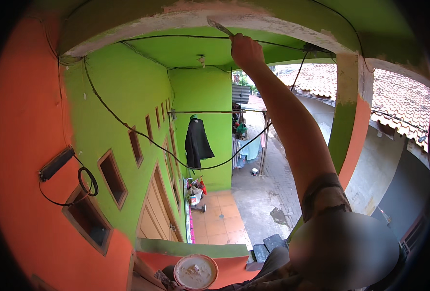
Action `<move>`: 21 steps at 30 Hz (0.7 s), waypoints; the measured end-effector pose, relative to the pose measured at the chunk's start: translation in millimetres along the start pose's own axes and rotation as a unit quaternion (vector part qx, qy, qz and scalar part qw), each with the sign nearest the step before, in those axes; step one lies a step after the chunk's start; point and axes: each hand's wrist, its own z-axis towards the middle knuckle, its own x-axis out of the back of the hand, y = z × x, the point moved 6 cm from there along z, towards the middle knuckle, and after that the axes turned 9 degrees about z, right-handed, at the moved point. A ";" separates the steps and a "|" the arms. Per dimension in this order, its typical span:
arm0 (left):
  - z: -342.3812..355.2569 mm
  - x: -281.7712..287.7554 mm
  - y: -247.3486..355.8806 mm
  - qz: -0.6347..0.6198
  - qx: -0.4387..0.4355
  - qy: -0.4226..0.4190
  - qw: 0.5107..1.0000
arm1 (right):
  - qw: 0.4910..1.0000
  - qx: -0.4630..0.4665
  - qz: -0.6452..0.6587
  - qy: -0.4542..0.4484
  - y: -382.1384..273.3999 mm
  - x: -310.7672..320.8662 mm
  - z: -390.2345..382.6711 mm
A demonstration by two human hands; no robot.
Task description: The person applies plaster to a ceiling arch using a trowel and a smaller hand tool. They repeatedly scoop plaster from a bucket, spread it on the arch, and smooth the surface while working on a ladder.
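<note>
One right hand (246, 50), raised at top centre, clenched around the handle of one flat tool (220, 27); brush or scraper, can't tell. Tool's tip overlaps the patchy, pale beam (191, 19) overhead; whether it's touching is unclear. Handle mostly hidden inside the fist. One bare forearm, one patterned sleeve (324, 191); shoulder area covered by a blurred oval.

One bucket (195, 272) at the lower edge, round, reddish rim, pale wet mix inside with one lump; its lower side is cut off. Left hand (167, 282) seems to be at the bucket's left side, dark and mostly hidden; can't tell if grasping or released. Bucket sits well below the tool, just beyond one low green-topped wall (191, 248) in the picture's lower part.

Around: one dark jacket (197, 142) hanging by the far green wall, one ceiling lamp fitting (202, 60), one wooden door (158, 208) partly hidden behind the low wall. At least five small wall openings (112, 178); the farthest ones too small to count surely. One black box (56, 164) and one cable coil (88, 182) on the orange wall (26, 126). One long cable (174, 159) sags across, passing behind the arm. Laundry (249, 148) outside: several pieces, overlapping, count unclear. One small white pail (254, 171) on the ground there.
</note>
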 end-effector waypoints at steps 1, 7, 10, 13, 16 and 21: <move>8.2 -4.4 -2.7 -0.008 0.010 -0.007 1.000 | 1.000 -0.003 -0.007 0.007 11.8 5.2 1.4; 15.8 -1.9 -16.0 -0.012 0.071 -0.026 0.997 | 0.996 0.050 -0.069 0.000 54.9 53.3 -7.2; 17.6 -1.4 -20.9 -0.015 0.089 -0.037 0.995 | 0.977 0.168 -0.114 0.059 45.1 77.5 2.8; 18.9 -1.7 -23.5 -0.017 0.102 -0.040 0.994 | 0.963 0.179 -0.197 0.042 48.4 98.4 25.1; 24.2 -7.9 -20.7 -0.004 0.095 -0.041 0.995 | 0.962 0.126 -0.239 0.027 54.4 124.3 21.3; 26.9 -11.5 -15.8 0.007 0.086 -0.044 0.995 | 0.978 0.083 -0.186 0.050 77.2 125.0 9.8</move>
